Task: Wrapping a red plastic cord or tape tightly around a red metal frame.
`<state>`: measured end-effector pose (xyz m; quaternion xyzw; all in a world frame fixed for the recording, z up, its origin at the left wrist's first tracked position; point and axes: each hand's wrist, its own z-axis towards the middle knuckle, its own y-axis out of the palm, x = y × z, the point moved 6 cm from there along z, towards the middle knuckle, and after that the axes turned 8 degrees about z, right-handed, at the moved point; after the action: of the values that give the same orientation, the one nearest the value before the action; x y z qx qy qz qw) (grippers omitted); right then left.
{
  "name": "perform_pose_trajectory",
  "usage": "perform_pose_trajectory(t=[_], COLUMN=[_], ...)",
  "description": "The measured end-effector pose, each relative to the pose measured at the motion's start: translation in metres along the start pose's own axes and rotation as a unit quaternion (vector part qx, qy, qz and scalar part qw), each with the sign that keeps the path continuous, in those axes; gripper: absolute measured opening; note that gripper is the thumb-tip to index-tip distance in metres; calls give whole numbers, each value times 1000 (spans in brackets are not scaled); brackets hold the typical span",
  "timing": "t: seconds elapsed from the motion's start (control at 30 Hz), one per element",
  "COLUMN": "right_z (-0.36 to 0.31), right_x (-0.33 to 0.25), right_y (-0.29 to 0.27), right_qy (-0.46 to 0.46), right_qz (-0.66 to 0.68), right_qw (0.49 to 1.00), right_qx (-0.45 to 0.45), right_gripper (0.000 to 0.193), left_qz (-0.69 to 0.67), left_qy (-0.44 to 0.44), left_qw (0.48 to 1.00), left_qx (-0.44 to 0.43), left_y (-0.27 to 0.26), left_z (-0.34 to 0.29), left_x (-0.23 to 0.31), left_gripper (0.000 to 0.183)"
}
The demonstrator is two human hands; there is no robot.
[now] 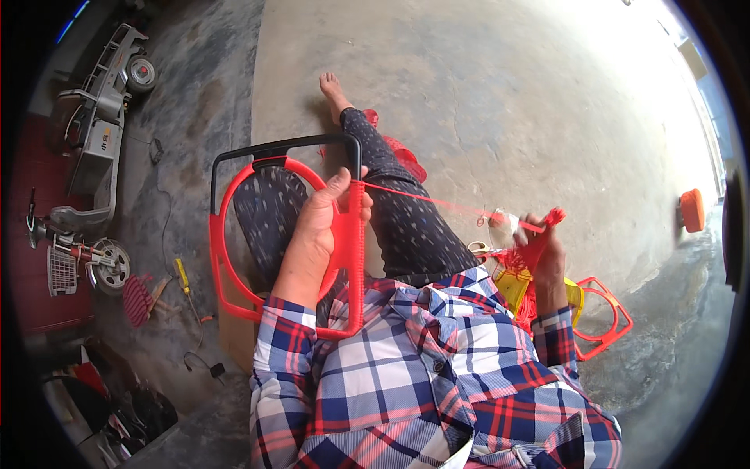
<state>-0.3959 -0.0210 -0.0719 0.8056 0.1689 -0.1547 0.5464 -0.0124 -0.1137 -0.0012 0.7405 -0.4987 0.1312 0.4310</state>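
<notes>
My left hand (319,215) grips the right side of a rectangular plastic frame (216,258) held over my lap. The frame is red with a black top part and has a large red ring inside it. Red cord is wound in close turns along its right bar (356,270). From the top of that bar a red cord (445,205) stretches taut to the right. My right hand (545,254) is closed on this cord, with a bunch of red strands at its fingers. Part of the left fingers is hidden behind the frame.
Scissors (481,249) lie beside a yellow spool-like thing (576,301) with red cord. Another red frame (623,319) rests on the floor at right, near an orange-red stool (691,210). At left are a yellow-handled screwdriver (182,275), a scooter (109,266) and a three-wheeled vehicle (101,144).
</notes>
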Motion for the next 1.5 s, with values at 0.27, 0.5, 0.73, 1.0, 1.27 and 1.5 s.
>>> perform_pose_trajectory(t=[0.27,0.5,0.73,1.0,1.27,1.5], right_z=[59,94,77,86,71,23], right_x=[-4,69,151,83,126,54], right_y=[33,139,258,222,177,193], right_qy=[20,93,-231,-347,-64,13], right_qz=[-126,-406,-745,-586,-630,-219], right_qw=[991,903,423,701,734,921], right_qx=[26,-106,-462,-212,-246,-321], right_gripper=[20,28,19,32,19,18], left_qz=[15,61,81,-8,-19,68], left_qy=[-10,-3,256,104,44,-64], left_qw=[1000,998,959,994,996,994], left_qx=[-19,-9,92,-34,-75,-48], left_y=[5,11,8,17,10,8], left_z=[-16,-12,-16,-8,7,2], left_x=[-19,-27,-9,-21,-33,-41], left_gripper=[16,28,56,63,51,24])
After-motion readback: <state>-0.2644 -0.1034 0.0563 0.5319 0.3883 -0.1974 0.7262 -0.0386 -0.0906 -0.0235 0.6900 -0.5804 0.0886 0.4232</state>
